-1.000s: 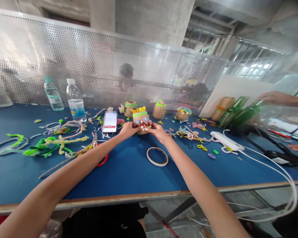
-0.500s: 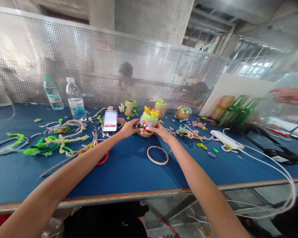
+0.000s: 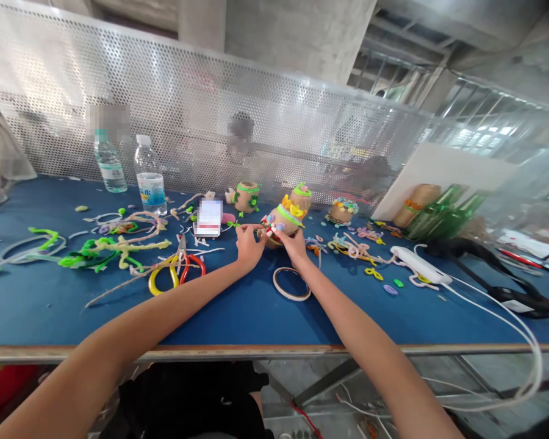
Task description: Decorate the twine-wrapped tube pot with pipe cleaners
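Note:
Both my hands are together at the table's middle, holding a small twine-covered pot (image 3: 281, 224) tilted on its side. It has a bright green pipe-cleaner band and a yellow crown. My left hand (image 3: 249, 244) pinches its front near a small red-and-white pipe-cleaner piece (image 3: 269, 230). My right hand (image 3: 295, 245) grips it from the lower right. My fingers hide part of the pot's front. Just behind it stands a similar pot with a green rim (image 3: 301, 198).
Scissors (image 3: 182, 265), pipe-cleaner scraps and a phone with a blurred screen (image 3: 209, 217) lie left of my hands. A tape roll (image 3: 291, 284) sits below them. Water bottles (image 3: 149, 177), a white power strip (image 3: 418, 265) and a perforated metal screen (image 3: 210, 103) surround the blue table (image 3: 238, 317).
The pot has moved right and tipped further over in my hands. The other person's hand at the right has left view. My view has shifted slightly.

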`<state>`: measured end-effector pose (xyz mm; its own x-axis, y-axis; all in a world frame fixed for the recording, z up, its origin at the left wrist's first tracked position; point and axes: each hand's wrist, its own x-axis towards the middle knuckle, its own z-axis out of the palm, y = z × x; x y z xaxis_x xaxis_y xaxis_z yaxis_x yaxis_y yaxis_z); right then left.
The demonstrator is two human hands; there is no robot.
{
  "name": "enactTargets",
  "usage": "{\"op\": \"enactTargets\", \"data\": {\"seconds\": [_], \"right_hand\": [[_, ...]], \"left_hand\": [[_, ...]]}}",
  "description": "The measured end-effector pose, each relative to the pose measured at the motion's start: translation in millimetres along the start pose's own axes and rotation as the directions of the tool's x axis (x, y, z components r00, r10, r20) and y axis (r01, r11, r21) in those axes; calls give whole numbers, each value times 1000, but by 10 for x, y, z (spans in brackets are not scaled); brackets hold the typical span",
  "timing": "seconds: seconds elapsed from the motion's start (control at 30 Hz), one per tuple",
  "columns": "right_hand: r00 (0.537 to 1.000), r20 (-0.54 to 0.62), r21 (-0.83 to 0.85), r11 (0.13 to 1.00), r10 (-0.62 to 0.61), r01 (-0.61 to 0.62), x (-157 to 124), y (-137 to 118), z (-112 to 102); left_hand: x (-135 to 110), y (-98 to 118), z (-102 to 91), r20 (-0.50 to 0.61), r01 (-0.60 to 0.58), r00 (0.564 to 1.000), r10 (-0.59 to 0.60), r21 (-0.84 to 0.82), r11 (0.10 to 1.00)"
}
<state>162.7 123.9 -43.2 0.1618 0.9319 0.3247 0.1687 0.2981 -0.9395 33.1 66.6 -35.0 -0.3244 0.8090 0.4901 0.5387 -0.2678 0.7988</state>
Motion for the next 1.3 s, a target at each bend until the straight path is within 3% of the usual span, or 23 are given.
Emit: {"op": "enactTargets", "data": {"seconds": [0.37,0.6,0.8,0.97,1.07,1.2,1.3], "right_hand": [[999,-45,-89,996,1,-5,-76,-89,26],[999,-39,-67,998,-10,7,-41,-32,2],[995,82,-73,995,-65,71,28,23,-114],[974,214,-175,978,-72,111,33,-93,-219],[959,276,-264,954,-65,141,25,-253,-366],[966,250,-412,894,-74,175,-175,-491,-568],[967,191,-472,848,-168,241,-613,-663,-386]], "left_hand": [[29,-15,43,17,110,994,-110,2,994],[-44,75,-17,20,52,998,-52,-29,998],[29,119,-215,8,-15,1000,17,-163,986],[171,154,-528,3,21,1000,-21,-248,969],[235,203,-837,28,68,998,-63,-281,957],[244,232,-1481,57,131,991,-119,-337,932],[165,168,-2015,117,195,980,-160,-423,885]]}}
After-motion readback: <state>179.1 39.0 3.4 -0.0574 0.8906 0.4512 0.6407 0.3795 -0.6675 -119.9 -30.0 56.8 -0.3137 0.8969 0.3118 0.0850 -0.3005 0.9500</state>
